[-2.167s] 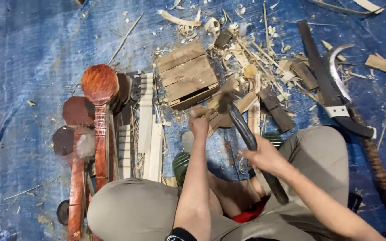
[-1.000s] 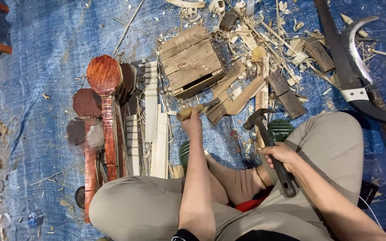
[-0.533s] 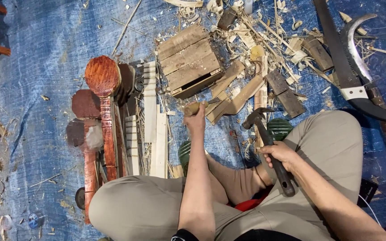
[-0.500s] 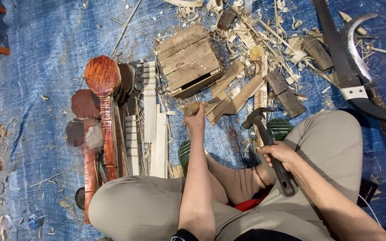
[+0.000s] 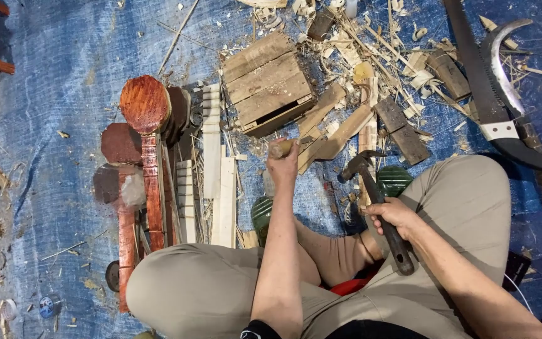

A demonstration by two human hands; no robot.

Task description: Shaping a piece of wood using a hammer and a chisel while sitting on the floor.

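Since 2.2 s ago the hammer (image 5: 374, 207) has come off the work: then its head sat low by the left hand, now it is drawn back to the right, head raised over the tarp (image 5: 51, 113). Over the last half second nothing shifts noticeably.

Left hand (image 5: 283, 166): closed in a fist round a short wooden handle (image 5: 279, 149), whose pale butt end shows above the knuckles. What the handle carries below the fist is hidden.

Right hand (image 5: 393, 216): clamped on the hammer's dark shaft, about mid-length. Hammer head points up-left, near a green round thing (image 5: 395, 179) by the knee.

Hands well apart, the hammer head between them.

Person sits cross-legged, tan trousers. Just above the left fist: a slatted wooden block (image 5: 265, 81) and loose offcuts (image 5: 334, 125) among shavings. Left of the forearm: pale notched strips (image 5: 211, 163), then red-brown carved pieces (image 5: 145, 107) with octagonal heads. Far right: a saw (image 5: 472, 69) and a curved blade (image 5: 500, 69), lying side by side and touching near their handles.
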